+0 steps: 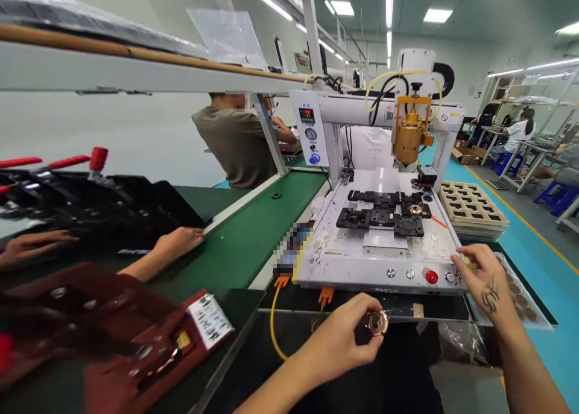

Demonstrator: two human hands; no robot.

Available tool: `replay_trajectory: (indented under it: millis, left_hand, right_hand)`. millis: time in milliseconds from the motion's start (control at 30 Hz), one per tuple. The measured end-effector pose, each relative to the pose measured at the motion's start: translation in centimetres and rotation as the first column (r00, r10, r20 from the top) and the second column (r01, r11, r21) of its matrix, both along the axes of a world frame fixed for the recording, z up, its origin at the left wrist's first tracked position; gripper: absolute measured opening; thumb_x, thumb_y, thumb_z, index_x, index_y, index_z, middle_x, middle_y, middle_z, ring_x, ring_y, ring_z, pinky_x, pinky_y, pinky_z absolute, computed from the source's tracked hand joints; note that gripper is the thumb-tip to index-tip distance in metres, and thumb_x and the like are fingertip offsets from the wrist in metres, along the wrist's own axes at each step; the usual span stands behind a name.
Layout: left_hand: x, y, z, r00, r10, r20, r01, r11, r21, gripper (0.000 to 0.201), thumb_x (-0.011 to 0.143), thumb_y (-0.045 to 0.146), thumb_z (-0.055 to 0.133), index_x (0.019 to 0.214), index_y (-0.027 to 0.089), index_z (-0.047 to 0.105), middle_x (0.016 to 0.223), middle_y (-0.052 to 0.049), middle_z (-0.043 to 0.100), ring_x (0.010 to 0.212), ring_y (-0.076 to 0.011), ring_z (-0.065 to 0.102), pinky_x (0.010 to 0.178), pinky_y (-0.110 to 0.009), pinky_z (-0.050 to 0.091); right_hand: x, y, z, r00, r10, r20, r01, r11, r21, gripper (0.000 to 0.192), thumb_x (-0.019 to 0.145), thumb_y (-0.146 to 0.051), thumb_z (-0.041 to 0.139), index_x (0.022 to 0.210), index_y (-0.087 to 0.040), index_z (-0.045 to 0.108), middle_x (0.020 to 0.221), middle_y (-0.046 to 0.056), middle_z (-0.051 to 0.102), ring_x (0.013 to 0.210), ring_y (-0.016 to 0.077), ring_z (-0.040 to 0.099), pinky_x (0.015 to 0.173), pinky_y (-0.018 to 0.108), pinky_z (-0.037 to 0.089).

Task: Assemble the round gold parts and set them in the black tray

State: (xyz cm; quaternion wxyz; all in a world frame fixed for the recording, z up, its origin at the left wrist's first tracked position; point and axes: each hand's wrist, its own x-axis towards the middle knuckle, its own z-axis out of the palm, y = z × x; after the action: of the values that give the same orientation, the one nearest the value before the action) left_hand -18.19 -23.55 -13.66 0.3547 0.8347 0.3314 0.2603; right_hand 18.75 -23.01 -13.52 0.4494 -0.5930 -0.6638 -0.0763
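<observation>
My left hand (341,338) pinches a small round copper-coloured part (377,322) just in front of the white dispensing machine's base (384,263). My right hand (482,278) rests at the machine's front right corner, fingers curled on a small yellowish piece, beside a clear tray of round parts (520,296). On the machine bed lie black fixtures (384,212), one holding a round copper part. A yellow dispensing head (411,133) hangs above them.
A green conveyor belt (244,233) runs to the left. A co-worker's hands (178,242) lie by black trays (90,203); dark red jigs (113,335) sit nearer. Another person (237,139) sits behind. Beige trays (473,206) stack at the right. More seated workers are at the far right.
</observation>
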Motion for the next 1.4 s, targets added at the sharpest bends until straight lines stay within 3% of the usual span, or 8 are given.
replay_trajectory:
  millis: [133, 267, 367, 500, 667, 833, 1033, 1400]
  left_hand:
    - [0.5, -0.1, -7.0, 0.999, -0.013, -0.046, 0.012, 0.999, -0.042, 0.032, 0.075, 0.012, 0.077, 0.103, 0.023, 0.065, 0.134, -0.015, 0.075, 0.133, -0.0382, 0.068, 0.119, -0.054, 0.05]
    - [0.4, -0.8, -9.8, 0.999, -0.021, -0.027, 0.019, 0.998, -0.066, 0.034, 0.075, 0.011, 0.079, 0.105, 0.023, 0.066, 0.154, -0.017, 0.067, 0.152, -0.0393, 0.054, 0.135, -0.058, 0.032]
    - [-0.1, -2.0, -9.5, 0.999, -0.048, 0.002, 0.048, 0.995, -0.086, 0.037, 0.075, 0.013, 0.08, 0.108, 0.024, 0.067, 0.153, -0.014, 0.068, 0.151, -0.0359, 0.056, 0.134, -0.052, 0.036]
    - [-1.6, -3.0, -8.3, 0.994, -0.01, 0.11, 0.032, 0.979, -0.202, 0.034, 0.075, 0.014, 0.079, 0.106, 0.024, 0.069, 0.143, -0.011, 0.073, 0.137, -0.0326, 0.066, 0.12, -0.043, 0.051]
    - [-4.4, -2.1, -7.7, 0.979, 0.168, 0.112, -0.129, 0.948, -0.292, 0.025, 0.081, 0.017, 0.072, 0.106, 0.021, 0.066, 0.151, -0.013, 0.067, 0.101, -0.0222, 0.072, 0.094, -0.039, 0.059]
    - [-5.3, -0.9, -8.4, 0.98, 0.177, 0.086, -0.138, 0.931, -0.337, 0.021, 0.08, 0.02, 0.074, 0.1, 0.02, 0.067, 0.154, -0.015, 0.065, 0.081, -0.0153, 0.067, 0.078, -0.033, 0.058]
    - [-5.6, -0.5, -8.3, 0.992, 0.11, 0.062, -0.079, 0.924, -0.374, 0.023, 0.08, 0.02, 0.073, 0.103, 0.02, 0.067, 0.139, -0.013, 0.075, 0.078, -0.0148, 0.067, 0.073, -0.029, 0.056]
    - [-6.7, 0.1, -7.1, 1.0, -0.018, 0.021, 0.025, 0.924, -0.382, 0.021, 0.077, 0.015, 0.076, 0.096, 0.021, 0.067, 0.167, -0.014, 0.057, 0.08, -0.0164, 0.072, 0.078, -0.031, 0.055]
  right_hand:
    - [0.2, -3.5, -3.3, 0.975, -0.22, -0.035, 0.222, 0.973, 0.067, 0.054, 0.097, -0.077, 0.065, 0.085, -0.024, 0.061, 0.084, 0.005, 0.062, 0.084, 0.029, 0.06, 0.079, 0.043, 0.048]
    - [-4.0, -4.5, -4.0, 0.984, -0.166, -0.068, 0.174, 0.976, 0.128, 0.033, 0.1, -0.055, 0.074, 0.097, -0.023, 0.065, 0.091, 0.008, 0.066, 0.086, 0.029, 0.062, 0.081, 0.044, 0.05]
    - [-9.7, -5.3, -5.0, 0.967, 0.227, -0.113, -0.229, 0.973, -0.006, 0.006, 0.108, -0.026, 0.064, 0.109, -0.025, 0.069, 0.099, 0.01, 0.071, 0.091, 0.0285, 0.068, 0.083, 0.044, 0.056]
    - [-16.3, -4.1, -8.2, 0.873, 0.471, -0.125, -0.486, 0.86, -0.158, 0.027, 0.112, -0.018, 0.047, 0.119, -0.027, 0.07, 0.105, 0.009, 0.077, 0.098, 0.0263, 0.075, 0.085, 0.039, 0.064]
    - [-19.7, -0.5, -11.8, 0.866, 0.49, -0.101, -0.499, 0.834, -0.233, 0.031, 0.11, -0.013, 0.046, 0.125, -0.024, 0.071, 0.111, 0.011, 0.076, 0.105, 0.028, 0.075, 0.095, 0.043, 0.065]
    - [-20.4, -0.1, -13.5, 0.879, 0.475, 0.024, -0.452, 0.85, -0.269, 0.022, 0.11, -0.022, 0.057, 0.121, -0.021, 0.076, 0.103, 0.012, 0.072, 0.093, 0.0308, 0.071, 0.085, 0.045, 0.063]
    - [-19.9, -0.7, -14.9, 0.865, 0.486, 0.126, -0.451, 0.862, -0.231, 0.028, 0.114, -0.026, 0.051, 0.12, -0.022, 0.078, 0.098, 0.012, 0.074, 0.088, 0.0286, 0.067, 0.079, 0.042, 0.057]
    - [-19.5, -5.3, -18.2, 0.796, 0.58, 0.171, -0.569, 0.815, -0.114, 0.029, 0.111, -0.02, 0.051, 0.112, -0.03, 0.079, 0.088, 0.006, 0.081, 0.076, 0.0234, 0.074, 0.066, 0.039, 0.058]
